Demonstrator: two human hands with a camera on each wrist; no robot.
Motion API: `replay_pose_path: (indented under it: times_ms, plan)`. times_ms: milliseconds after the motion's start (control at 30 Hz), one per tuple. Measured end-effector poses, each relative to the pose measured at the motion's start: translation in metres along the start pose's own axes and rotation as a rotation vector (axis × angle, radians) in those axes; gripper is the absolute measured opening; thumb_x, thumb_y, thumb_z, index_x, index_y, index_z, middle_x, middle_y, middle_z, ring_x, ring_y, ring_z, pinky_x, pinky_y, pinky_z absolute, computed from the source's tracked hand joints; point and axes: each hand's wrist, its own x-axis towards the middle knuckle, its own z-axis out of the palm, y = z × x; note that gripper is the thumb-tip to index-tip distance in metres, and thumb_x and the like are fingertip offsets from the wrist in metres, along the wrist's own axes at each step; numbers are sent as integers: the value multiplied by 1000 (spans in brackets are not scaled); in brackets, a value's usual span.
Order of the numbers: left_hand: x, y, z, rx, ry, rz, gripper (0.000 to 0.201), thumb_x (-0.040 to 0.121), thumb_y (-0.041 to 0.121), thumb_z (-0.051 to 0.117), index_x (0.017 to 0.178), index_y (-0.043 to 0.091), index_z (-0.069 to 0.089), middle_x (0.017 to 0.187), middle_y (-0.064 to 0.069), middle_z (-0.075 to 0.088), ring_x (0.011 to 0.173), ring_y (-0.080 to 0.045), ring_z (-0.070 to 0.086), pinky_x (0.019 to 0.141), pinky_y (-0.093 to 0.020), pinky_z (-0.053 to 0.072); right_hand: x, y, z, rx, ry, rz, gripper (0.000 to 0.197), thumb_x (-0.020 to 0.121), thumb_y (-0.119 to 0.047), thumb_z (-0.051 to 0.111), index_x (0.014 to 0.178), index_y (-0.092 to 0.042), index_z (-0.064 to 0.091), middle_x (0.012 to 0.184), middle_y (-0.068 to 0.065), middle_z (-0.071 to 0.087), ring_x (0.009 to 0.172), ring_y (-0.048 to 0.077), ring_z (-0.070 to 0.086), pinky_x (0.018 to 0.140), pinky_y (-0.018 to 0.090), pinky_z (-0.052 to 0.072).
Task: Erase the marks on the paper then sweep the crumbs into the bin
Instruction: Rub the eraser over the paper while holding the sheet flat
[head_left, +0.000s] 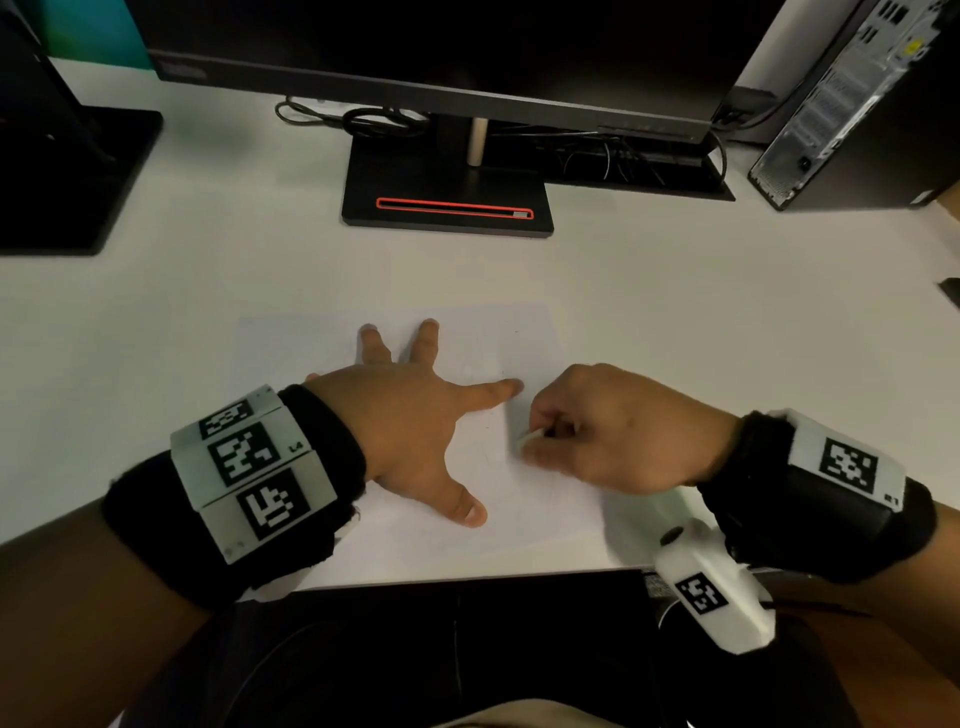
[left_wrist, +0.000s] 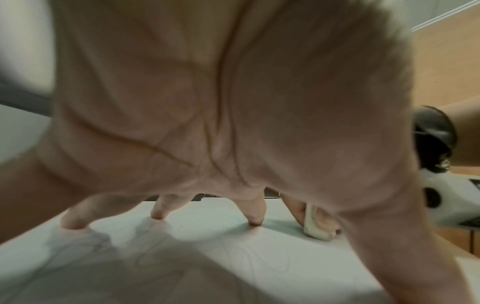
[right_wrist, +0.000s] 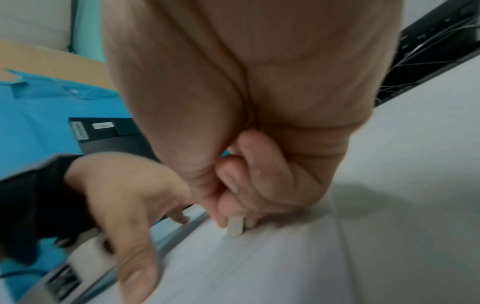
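Note:
A white sheet of paper (head_left: 291, 343) lies on the white desk near its front edge, with faint pencil lines on it (left_wrist: 254, 259). My left hand (head_left: 415, 415) is spread flat on the sheet, its fingertips (left_wrist: 253, 221) pressing down. My right hand (head_left: 597, 431) is beside it on the right and pinches a small white eraser (head_left: 525, 439) whose end touches the paper (right_wrist: 235, 227). The eraser (left_wrist: 315, 226) also shows past my left thumb. No bin or crumbs are visible.
A black monitor stand (head_left: 447, 202) sits behind the paper under a wide monitor (head_left: 441, 62). A second dark stand (head_left: 67, 176) is at the left, a computer tower (head_left: 852, 104) at the back right. Cables (head_left: 358, 119) lie behind the stand.

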Motion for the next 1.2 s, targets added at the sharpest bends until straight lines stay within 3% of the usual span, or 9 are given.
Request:
replay_pose_path:
  times_ms: [133, 267, 400, 533, 633, 767, 900, 1033, 1200]
  plan:
    - [-1, 1, -1, 0, -7, 0, 115, 55, 89, 67, 124, 80, -25, 158, -2, -39, 142, -55, -27, 106, -70, 34, -1, 11, -3, 35, 103, 45, 32, 94, -31, 66, 74, -6, 65, 61, 1, 59, 52, 10, 46, 53, 23, 38]
    - [-1, 1, -2, 9, -10, 0, 115, 56, 90, 66, 124, 80, -26, 158, -4, -39, 142, -57, -25, 108, -69, 33, -10, 8, 2, 12, 3, 1, 32, 95, -35, 65, 74, -10, 66, 64, 3, 63, 53, 7, 49, 52, 20, 40]
    - [-1, 0, -2, -1, -15, 4, 115, 56, 89, 66, 127, 79, -24, 158, -4, -39, 142, -56, -26, 110, -69, 31, -11, 21, -3, 59, 119, 59, 31, 95, -32, 66, 74, -9, 67, 64, 5, 63, 50, 7, 47, 50, 19, 36]
    - [-1, 1, -3, 11, -16, 2, 115, 57, 89, 66, 127, 78, -25, 158, -5, -39, 142, -57, -25, 111, -69, 30, -19, 16, 1, 57, -11, 29, 30, 95, -34, 65, 74, -13, 68, 59, -5, 60, 51, 5, 50, 51, 18, 40]
    - [-2, 2, -3, 7, -17, 2, 115, 58, 88, 66, 128, 78, -25, 158, -5, -39, 142, -57, -25, 112, -68, 29, -16, 29, -5, 76, 118, 88, 31, 95, -31, 66, 72, -10, 67, 55, -6, 55, 48, 5, 47, 50, 18, 35]
    - [-2, 1, -3, -1, -24, 3, 115, 58, 88, 66, 127, 78, -25, 158, -5, -39, 142, -57, -26, 112, -68, 28, -24, 18, 2, 45, -16, 13, 28, 95, -36, 66, 75, -15, 69, 59, -7, 61, 52, 4, 52, 52, 15, 40]
    - [-2, 2, -4, 1, -22, 0, 115, 58, 88, 66, 127, 78, -25, 158, -5, -40, 142, -56, -26, 113, -68, 28, -17, 31, -5, 71, 130, 80, 31, 95, -32, 66, 73, -10, 66, 56, -4, 57, 48, 7, 46, 51, 20, 36]
    - [-3, 1, -5, -6, -25, -2, 115, 58, 87, 67, 127, 79, -25, 158, -5, -39, 142, -56, -26, 114, -67, 26, -19, 20, -1, 31, -11, 4, 29, 95, -37, 65, 76, -15, 69, 63, -1, 64, 53, 7, 52, 51, 19, 40]
    - [-2, 1, -4, -10, -22, 2, 115, 57, 88, 67, 126, 79, -25, 158, -5, -39, 142, -57, -26, 114, -67, 25, -10, 27, -8, 19, 109, 57, 31, 94, -34, 66, 77, -8, 67, 66, 5, 65, 52, 8, 46, 52, 22, 38]
